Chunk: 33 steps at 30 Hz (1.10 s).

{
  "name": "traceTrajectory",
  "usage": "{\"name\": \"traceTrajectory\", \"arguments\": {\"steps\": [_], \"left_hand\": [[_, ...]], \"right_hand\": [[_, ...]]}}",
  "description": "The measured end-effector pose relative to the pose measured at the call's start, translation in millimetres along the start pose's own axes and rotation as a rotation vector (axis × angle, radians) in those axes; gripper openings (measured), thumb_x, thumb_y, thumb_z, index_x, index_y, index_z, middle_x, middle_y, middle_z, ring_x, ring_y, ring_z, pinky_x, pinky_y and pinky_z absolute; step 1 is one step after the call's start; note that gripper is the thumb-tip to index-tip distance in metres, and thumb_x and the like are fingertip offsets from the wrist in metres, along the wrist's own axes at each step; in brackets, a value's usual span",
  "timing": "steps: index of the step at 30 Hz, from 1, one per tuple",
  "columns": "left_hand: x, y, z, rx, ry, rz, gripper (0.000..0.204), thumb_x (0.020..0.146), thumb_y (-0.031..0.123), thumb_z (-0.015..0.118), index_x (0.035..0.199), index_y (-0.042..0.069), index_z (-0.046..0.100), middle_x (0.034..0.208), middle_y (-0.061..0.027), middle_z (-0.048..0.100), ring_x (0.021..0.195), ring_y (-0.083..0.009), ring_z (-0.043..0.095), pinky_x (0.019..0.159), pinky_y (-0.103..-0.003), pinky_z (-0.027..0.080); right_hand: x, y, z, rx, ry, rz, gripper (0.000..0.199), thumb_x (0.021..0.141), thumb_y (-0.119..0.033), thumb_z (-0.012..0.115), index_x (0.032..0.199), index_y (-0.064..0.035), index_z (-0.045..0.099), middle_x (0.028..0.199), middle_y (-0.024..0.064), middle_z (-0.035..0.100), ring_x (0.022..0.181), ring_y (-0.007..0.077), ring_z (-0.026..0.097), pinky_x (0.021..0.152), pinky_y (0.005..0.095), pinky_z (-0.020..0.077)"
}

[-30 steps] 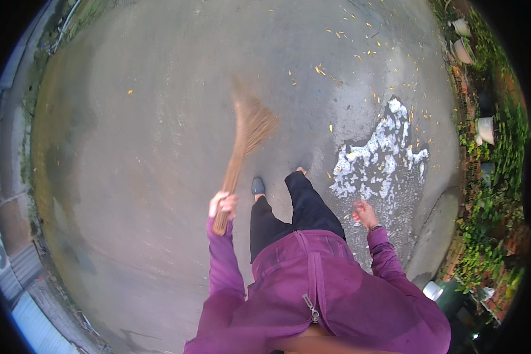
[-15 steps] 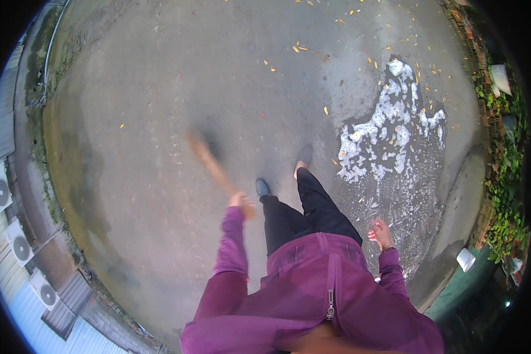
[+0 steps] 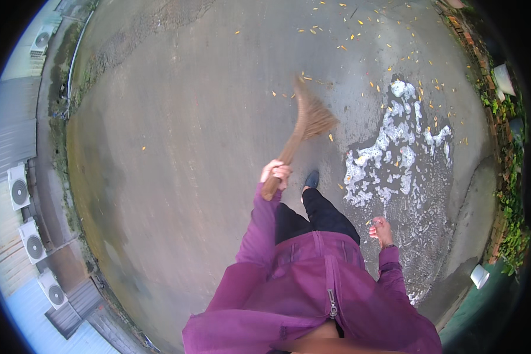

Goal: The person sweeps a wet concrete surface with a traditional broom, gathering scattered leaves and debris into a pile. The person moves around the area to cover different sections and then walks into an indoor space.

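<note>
My left hand (image 3: 276, 172) is wrapped round the handle of a short brown straw broom (image 3: 305, 118). The broom points up and away from me, its fanned bristles spreading to the right over the grey concrete ground. Whether the bristle tips touch the ground, I cannot tell. On my right side, my right hand (image 3: 381, 231) hangs with its fingers curled in and nothing visible in them. White foam (image 3: 395, 138) lies in broken patches on the wet ground ahead of that hand. Yellow leaves (image 3: 343, 47) are scattered beyond the broom and around the foam.
Along the right edge runs a brick border (image 3: 475, 56) with green plants (image 3: 513, 218). A white container (image 3: 479, 276) lies at the lower right. On the left, several air-conditioner units (image 3: 19, 187) line a metal-sided building. My dark shoe (image 3: 312, 179) is on the ground ahead.
The broom has swung from the left to ahead of me, and my left hand has moved right and forward with it. My right hand stays at my side.
</note>
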State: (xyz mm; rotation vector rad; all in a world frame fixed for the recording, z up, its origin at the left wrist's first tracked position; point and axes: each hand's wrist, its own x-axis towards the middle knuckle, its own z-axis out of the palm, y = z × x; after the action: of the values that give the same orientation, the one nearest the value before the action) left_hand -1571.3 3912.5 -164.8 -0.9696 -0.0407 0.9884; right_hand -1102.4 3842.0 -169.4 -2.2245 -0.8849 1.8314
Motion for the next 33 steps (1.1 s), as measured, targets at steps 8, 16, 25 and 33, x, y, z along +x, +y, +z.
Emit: {"name": "traceTrajectory", "arguments": {"steps": [8,16,25,33], "left_hand": [[-144.3,23.3,24.7,0.33,0.29,0.44,0.006,0.074,0.006,0.052,0.075,0.005,0.046,0.054,0.0006,0.039,0.045,-0.0055,0.041,0.039,-0.019,0.04],[-56.9,165.0,45.6,0.96,0.926,0.655,0.017,0.073,0.019,0.048,0.063,0.009,0.04,0.051,-0.0016,0.043,0.043,-0.0173,0.045,0.044,-0.034,0.041],[246.2,59.9,7.3,1.882,1.042,0.346,0.051,0.066,0.003,0.056,0.108,0.0,0.027,0.079,-0.0175,0.05,0.059,-0.0251,0.056,0.048,-0.038,0.049],[223.4,155.3,214.1,1.016,0.454,-0.381,0.013,0.071,0.004,0.054,0.066,0.007,0.042,0.053,0.0012,0.044,0.04,-0.0057,0.044,0.037,-0.021,0.036]], "right_hand": [[29.2,-10.8,-1.7,0.112,0.07,0.016,0.02,0.081,-0.016,0.044,0.097,-0.005,0.049,0.067,0.0081,0.055,0.052,0.0156,0.054,0.046,0.0288,0.0478],[-19.5,21.4,32.1,0.326,0.258,0.184,0.018,0.084,-0.016,0.042,0.096,-0.0054,0.05,0.065,0.0066,0.054,0.05,0.0131,0.054,0.043,0.0258,0.0471],[-73.3,-15.7,147.7,0.303,0.111,0.475,0.017,0.08,-0.009,0.043,0.097,-0.0068,0.048,0.064,0.0081,0.053,0.051,0.0154,0.054,0.045,0.0285,0.0473],[-6.6,-165.1,177.9,0.044,0.04,0.161,0.037,0.079,-0.017,0.044,0.114,-0.0047,0.044,0.099,0.0144,0.055,0.088,0.0231,0.054,0.077,0.0382,0.0441]]}}
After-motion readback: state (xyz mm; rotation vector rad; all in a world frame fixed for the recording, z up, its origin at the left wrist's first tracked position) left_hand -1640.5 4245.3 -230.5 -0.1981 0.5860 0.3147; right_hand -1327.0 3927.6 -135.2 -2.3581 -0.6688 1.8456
